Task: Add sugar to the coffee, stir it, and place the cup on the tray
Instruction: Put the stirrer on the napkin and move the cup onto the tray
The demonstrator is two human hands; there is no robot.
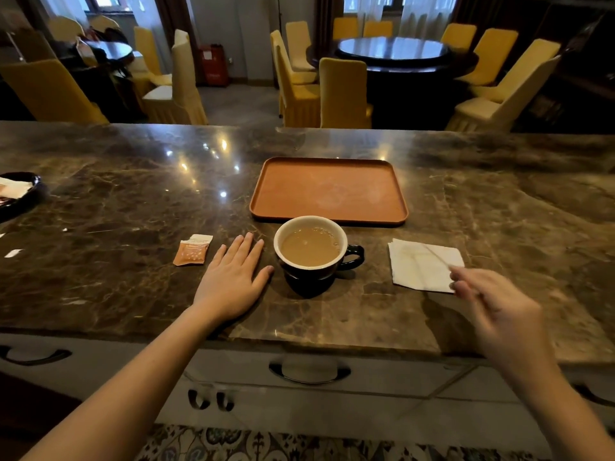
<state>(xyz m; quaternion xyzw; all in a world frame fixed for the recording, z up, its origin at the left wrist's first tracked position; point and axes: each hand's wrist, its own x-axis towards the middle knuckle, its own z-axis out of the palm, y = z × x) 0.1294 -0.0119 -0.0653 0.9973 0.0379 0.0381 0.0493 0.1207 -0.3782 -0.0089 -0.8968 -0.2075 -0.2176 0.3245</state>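
Note:
A dark cup (349, 257) with a white inside holds milky coffee and stands on the marble counter (133, 201), its handle to the right. Just behind it lies an empty orange tray (329, 191). A torn orange sugar packet (193, 250) lies left of the cup. My left hand (233, 277) rests flat on the counter between packet and cup, fingers spread, holding nothing. My right hand (492, 304) is blurred, at the near right corner of a white napkin (419, 264). Its fingers look pinched on a thin stir stick (436, 256) that reaches over the napkin.
A black dish (20, 201) with packets sits at the counter's far left edge, with small paper scraps (13, 252) near it. Drawers with dark handles (309, 372) run below the counter. Yellow-covered chairs (344, 91) and round tables stand beyond.

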